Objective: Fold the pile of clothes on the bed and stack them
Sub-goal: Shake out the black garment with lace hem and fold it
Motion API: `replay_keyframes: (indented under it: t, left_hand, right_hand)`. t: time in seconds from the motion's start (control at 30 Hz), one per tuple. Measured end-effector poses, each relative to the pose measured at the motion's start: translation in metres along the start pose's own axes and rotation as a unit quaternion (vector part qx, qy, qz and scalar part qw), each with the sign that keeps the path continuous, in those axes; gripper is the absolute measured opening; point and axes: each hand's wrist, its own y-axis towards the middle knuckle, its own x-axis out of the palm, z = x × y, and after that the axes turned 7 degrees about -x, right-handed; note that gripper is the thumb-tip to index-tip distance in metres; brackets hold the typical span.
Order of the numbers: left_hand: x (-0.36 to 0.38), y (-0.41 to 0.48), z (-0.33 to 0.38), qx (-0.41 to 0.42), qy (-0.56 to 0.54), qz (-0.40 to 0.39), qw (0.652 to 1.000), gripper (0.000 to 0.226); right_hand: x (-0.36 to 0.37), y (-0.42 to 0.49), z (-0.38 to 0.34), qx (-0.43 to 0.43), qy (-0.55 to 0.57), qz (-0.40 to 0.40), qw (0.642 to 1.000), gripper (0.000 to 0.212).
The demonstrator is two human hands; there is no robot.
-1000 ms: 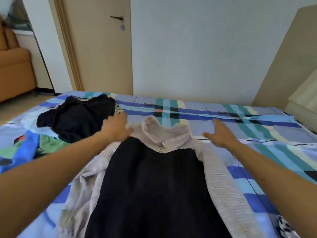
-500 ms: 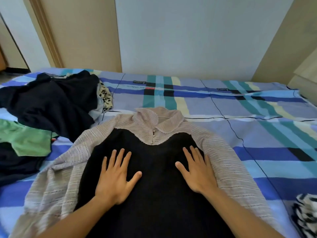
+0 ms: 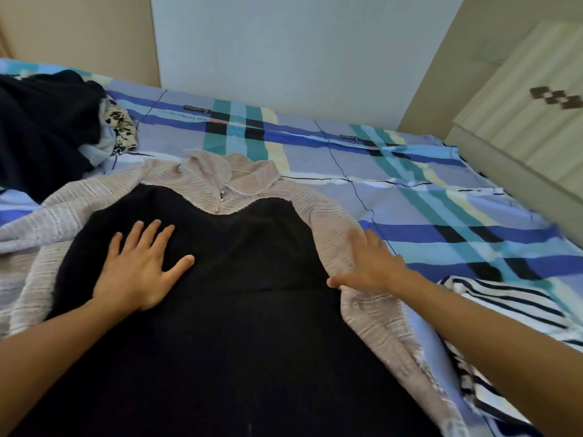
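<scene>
**Dress [image 3: 220, 310] spread flat on the bed [image 3: 426, 190], both my hands on it**

From the head view, the dress lies face up in front of me, its collar [image 3: 227, 175] pointing away towards the wall [image 3: 284, 52]. The front panel is black; the collar and sleeves are a pale, ribbed knit.

My left hand [image 3: 138, 266] rests palm down on the black panel. Its fingers are straight and spread apart, with the thumb out to the side.

My right hand [image 3: 372, 266] lies palm down on the right sleeve [image 3: 340, 222]. The fingers are stretched out close together, and the thumb reaches to the edge of the black panel. This hand is a little blurred, but nothing looks pinched.

A pile of dark clothes [image 3: 41, 127] sits on the bed at far left, just beside the other sleeve. A striped garment [image 3: 504, 304] lies at right, partly under my forearm.
</scene>
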Motion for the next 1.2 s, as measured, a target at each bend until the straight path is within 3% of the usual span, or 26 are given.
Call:
replay_keyframes:
  t: [0.03,0.1,0.17,0.2,0.3,0.37,0.43,0.5,0.53,0.6,0.63,0.7,0.8,0.9,1.0,1.1,1.2]
  left_hand:
    - [0.0,0.0,0.0,-0.001,-0.003,0.001,1.0,0.104]
    - [0.0,0.0,0.0,-0.002,-0.001,-0.001,1.0,0.105]
    - [-0.002,-0.001,-0.002,-0.004,0.011,-0.014,1.0,0.104]
    - [-0.003,0.001,-0.001,-0.006,0.019,-0.02,1.0,0.102]
    - [-0.012,0.007,0.011,-0.024,0.013,-0.009,1.0,0.084]
    - [-0.021,0.01,0.035,-0.001,-0.031,0.051,0.998,0.073]
    - [-0.026,0.009,0.077,0.06,-0.089,0.077,0.991,0.069]
    - [-0.026,0.007,0.128,0.121,-0.128,0.051,0.983,0.068]
    - [-0.024,0.008,0.153,0.146,-0.138,0.034,0.979,0.069]
    - [-0.015,0.012,0.198,0.185,-0.14,0.009,0.973,0.065]
    - [-0.009,0.015,0.216,0.195,-0.135,0.004,0.972,0.06]
    - [0.006,0.015,0.241,0.19,-0.123,-0.006,0.974,0.051]
    - [0.028,0.004,0.252,0.174,-0.08,-0.014,0.981,0.055]
    - [0.034,0.0,0.248,0.167,-0.073,0.011,0.983,0.073]
    - [0.034,0.003,0.247,0.153,-0.062,0.006,0.986,0.085]
    - [0.029,0.006,0.256,0.138,-0.057,-0.013,0.989,0.089]
    - [0.017,0.018,0.269,0.131,-0.094,-0.023,0.987,0.096]
  right_hand:
    - [-0.008,-0.005,0.013,0.031,0.01,-0.045,0.998,0.116]
    - [-0.02,-0.013,0.029,0.049,0.043,-0.131,0.989,0.077]
    - [-0.03,-0.015,0.039,0.052,0.102,-0.16,0.98,0.036]
    - [-0.035,-0.013,0.044,0.049,0.127,-0.153,0.979,0.029]
    - [-0.057,0.005,0.062,0.028,0.206,-0.07,0.976,0.028]
    - [-0.071,0.017,0.069,0.001,0.271,0.02,0.962,0.046]
    - [-0.082,0.018,0.071,0.0,0.362,0.043,0.931,0.075]
    - [-0.083,0.01,0.067,0.028,0.327,-0.051,0.943,0.095]
    - [-0.08,0.004,0.066,0.049,0.252,-0.127,0.958,0.097]
    - [-0.067,-0.006,0.063,0.066,0.124,-0.267,0.953,0.09]
    - [-0.058,-0.009,0.06,0.056,0.097,-0.313,0.943,0.088]
    - [-0.031,-0.009,0.058,-0.002,0.072,-0.33,0.941,0.081]
    - [-0.011,-0.007,0.058,-0.052,0.049,-0.253,0.965,0.025]
    - [-0.041,0.0,0.08,-0.067,0.058,-0.161,0.983,0.002]
    - [-0.091,0.015,0.125,-0.074,0.097,-0.021,0.992,0.012]
    - [-0.13,0.03,0.181,-0.074,0.062,0.146,0.985,0.022]
    - [-0.143,0.038,0.233,-0.041,0.029,0.236,0.97,0.02]
